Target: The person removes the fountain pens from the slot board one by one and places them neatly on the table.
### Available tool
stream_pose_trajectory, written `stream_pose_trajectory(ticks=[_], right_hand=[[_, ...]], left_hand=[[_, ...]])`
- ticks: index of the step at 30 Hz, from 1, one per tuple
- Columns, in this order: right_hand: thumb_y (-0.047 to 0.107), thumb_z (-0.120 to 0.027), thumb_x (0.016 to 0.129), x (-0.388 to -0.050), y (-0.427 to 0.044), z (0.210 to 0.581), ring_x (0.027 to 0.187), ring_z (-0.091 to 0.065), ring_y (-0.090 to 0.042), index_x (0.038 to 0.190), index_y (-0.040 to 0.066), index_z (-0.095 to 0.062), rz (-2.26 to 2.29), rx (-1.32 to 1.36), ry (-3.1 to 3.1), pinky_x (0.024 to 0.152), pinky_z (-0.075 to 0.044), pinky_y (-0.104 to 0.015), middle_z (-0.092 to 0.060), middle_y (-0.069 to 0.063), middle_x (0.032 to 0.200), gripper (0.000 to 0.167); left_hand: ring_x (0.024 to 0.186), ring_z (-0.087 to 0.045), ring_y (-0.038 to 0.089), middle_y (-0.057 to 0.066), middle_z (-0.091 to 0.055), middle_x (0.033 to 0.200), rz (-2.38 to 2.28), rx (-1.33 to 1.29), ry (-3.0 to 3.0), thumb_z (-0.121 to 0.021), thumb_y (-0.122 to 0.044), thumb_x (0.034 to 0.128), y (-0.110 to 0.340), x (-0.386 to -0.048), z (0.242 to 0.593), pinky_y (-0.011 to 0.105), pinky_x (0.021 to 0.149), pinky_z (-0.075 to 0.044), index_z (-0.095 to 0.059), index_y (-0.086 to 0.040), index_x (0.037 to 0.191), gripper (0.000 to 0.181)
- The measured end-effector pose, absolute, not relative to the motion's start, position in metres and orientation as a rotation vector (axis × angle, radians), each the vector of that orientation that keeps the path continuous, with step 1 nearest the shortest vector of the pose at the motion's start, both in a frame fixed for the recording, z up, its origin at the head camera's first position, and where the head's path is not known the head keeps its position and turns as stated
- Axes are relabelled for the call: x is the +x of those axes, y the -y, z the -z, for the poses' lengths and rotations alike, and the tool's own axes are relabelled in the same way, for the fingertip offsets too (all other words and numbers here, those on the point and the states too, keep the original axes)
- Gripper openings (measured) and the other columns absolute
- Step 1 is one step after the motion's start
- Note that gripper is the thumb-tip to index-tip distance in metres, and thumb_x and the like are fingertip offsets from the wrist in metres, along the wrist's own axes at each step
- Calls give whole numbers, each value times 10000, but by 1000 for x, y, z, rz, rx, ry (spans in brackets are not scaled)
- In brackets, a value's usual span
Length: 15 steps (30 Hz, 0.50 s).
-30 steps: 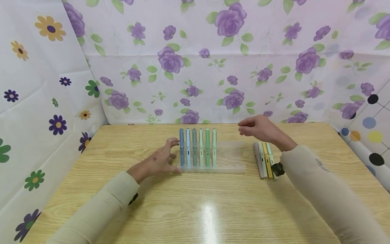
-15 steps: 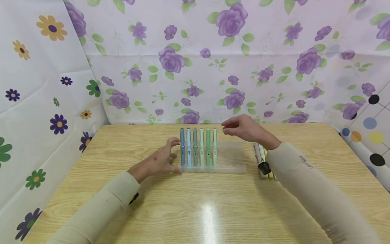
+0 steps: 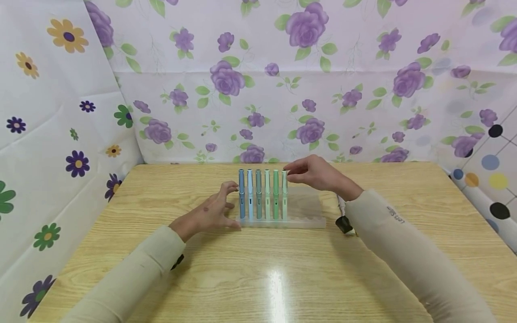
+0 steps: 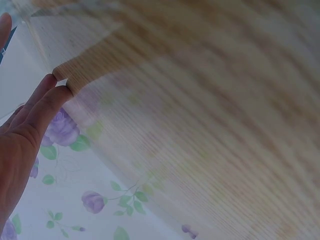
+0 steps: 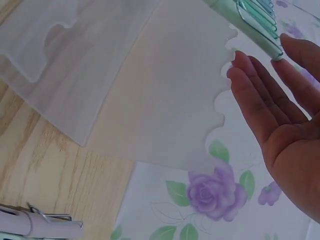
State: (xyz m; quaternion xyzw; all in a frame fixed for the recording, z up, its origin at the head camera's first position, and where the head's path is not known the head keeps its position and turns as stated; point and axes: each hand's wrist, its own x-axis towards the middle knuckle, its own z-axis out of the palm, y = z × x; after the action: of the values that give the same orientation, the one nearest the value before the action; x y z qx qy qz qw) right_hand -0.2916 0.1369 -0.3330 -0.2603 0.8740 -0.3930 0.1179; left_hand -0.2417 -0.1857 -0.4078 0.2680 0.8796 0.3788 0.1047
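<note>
A clear pen stand (image 3: pixel 304 204) stands on the table, with several upright pens in its left part, running from blue (image 3: pixel 242 202) to green. At its right end is a pale green pen (image 3: pixel 284 202); my right hand (image 3: pixel 317 174) pinches its cap top between thumb and index finger. In the right wrist view that pen's end (image 5: pixel 267 46) lies at the fingertips, the other fingers loosely extended. My left hand (image 3: pixel 208 211) spreads its fingers against the stand's left side, thumb by the base. In the left wrist view, fairly straight fingers (image 4: pixel 42 107) touch the clear edge.
Loose pens lie right of the stand, mostly hidden under the right forearm; a lilac one (image 5: pixel 40 225) shows in the right wrist view. The stand's right slots hold no pens. Floral cloth (image 3: pixel 258 89) backs the wooden table (image 3: pixel 226 273).
My right hand has moved left from above the loose pens to the cap of the rightmost pale green pen. Its forearm now covers most of the loose pens. The left hand stays put.
</note>
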Motion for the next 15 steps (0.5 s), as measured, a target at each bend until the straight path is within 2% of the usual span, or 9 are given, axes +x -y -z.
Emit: stream_pose_trajectory(ticks=[7, 11, 15], right_hand=[[133, -711, 948, -289, -136, 342, 964, -697, -288, 1136, 19, -612, 1284, -736, -2536, 798, -534, -371, -741, -105, 1006, 241], [123, -699, 956, -289, -138, 343, 932, -705, -256, 1136, 27, -593, 1313, -740, -2548, 795, -546, -376, -743, -98, 987, 231], [140, -696, 960, -290, -144, 337, 911, -709, -225, 1156, 39, -589, 1327, -732, -2581, 831, -563, -439, -732, -102, 1010, 246]], left_hand=[[1197, -573, 460, 252, -258, 1564, -1121, 762, -2579, -875, -127, 778, 185, -242, 409, 530, 959, -508, -130, -154, 1439, 997], [1203, -566, 467, 252, -251, 1563, -1124, 768, -2576, -870, -127, 785, 186, -242, 409, 522, 954, -513, -123, -148, 1440, 994], [1213, -560, 464, 234, -243, 1571, -1130, 756, -2570, -867, -123, 787, 186, -242, 409, 518, 956, -513, -120, -160, 1444, 995]])
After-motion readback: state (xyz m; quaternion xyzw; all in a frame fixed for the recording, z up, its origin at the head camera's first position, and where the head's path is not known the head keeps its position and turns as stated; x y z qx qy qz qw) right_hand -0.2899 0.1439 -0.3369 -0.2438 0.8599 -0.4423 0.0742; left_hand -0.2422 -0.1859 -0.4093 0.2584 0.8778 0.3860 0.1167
